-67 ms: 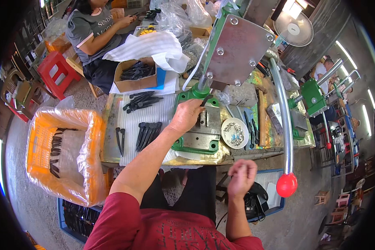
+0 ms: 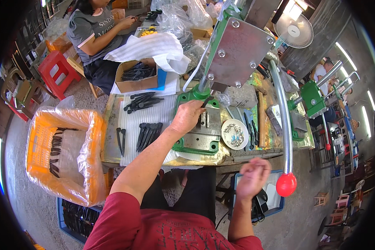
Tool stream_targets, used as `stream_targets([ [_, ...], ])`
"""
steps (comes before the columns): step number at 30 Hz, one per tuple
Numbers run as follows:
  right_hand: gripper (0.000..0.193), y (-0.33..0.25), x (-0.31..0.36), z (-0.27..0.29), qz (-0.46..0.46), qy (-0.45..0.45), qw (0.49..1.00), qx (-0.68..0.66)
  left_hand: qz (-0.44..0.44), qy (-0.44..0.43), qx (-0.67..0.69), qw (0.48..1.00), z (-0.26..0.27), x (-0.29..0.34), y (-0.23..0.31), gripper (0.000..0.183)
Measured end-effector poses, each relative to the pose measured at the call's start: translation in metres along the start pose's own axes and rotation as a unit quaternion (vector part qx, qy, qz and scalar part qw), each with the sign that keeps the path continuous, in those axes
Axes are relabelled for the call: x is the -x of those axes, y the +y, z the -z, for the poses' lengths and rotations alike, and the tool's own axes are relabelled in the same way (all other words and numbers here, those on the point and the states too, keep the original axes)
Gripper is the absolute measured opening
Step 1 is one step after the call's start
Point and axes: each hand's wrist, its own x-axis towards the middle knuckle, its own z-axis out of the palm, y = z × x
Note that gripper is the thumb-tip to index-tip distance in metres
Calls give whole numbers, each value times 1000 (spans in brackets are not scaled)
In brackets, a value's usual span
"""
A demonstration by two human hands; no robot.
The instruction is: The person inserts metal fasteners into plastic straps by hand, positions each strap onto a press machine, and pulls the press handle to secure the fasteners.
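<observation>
My left hand is closed on a small black piece, holding it at the metal fixture of a green hand press. Its fingers partly hide the piece, whose exact kind I cannot make out. The press's lever ends in a red ball. Just left of that ball, my right hand hangs in the air, apart from it, with bent fingers blurred by motion. Black tapered parts lie in a row on white foam left of the press, and a looser pile lies behind them.
A white bowl of small metal bits stands right of the press, near a hammer. A cardboard box holds more black parts. At the left is a plastic-lined orange crate. Another person sits at the far left.
My right hand has moved right, closer to the lever's red ball. The left hand stays at the press with the black piece.
</observation>
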Motion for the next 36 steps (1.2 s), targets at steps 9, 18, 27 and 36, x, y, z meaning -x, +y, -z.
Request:
stream_targets([
  [9,37,-101,-39,-33,288,-145,930,175,20,2,13,1000,0,-1,-1,10],
  [18,29,-128,-43,-52,164,-163,957,173,-12,13,2,1000,-1,-1,-4,12],
  [27,28,-146,-48,-56,95,-161,968,167,9,-6,17,1000,0,0,-1,11],
  [36,33,-145,-59,-46,68,-263,915,297,35,-12,11,999,9,3,-4,15],
])
